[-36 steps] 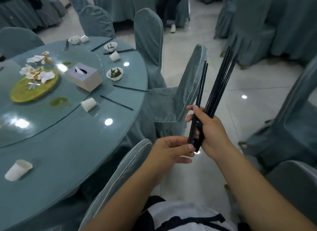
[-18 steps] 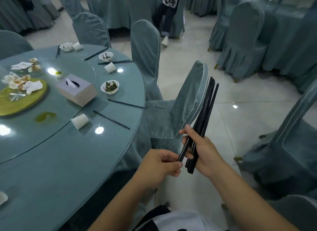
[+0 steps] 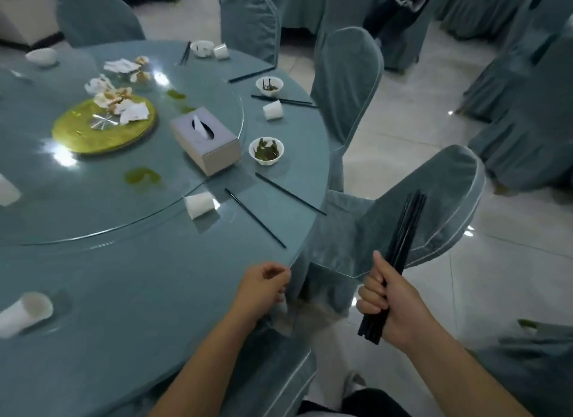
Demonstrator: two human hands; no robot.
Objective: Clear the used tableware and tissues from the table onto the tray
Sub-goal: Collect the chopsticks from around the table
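Head cam: my right hand [image 3: 390, 305] grips the chopstick bundle [image 3: 403, 230], I reckon to free my left hand [image 3: 263, 288], loosely curled and empty at the table [image 3: 155, 292] edge, for the loose chopsticks [image 3: 254, 218] further in.

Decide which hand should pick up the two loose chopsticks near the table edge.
Probably left: the left hand is empty, by the table edge near the loose chopsticks; the right hand grips a chopstick bundle.
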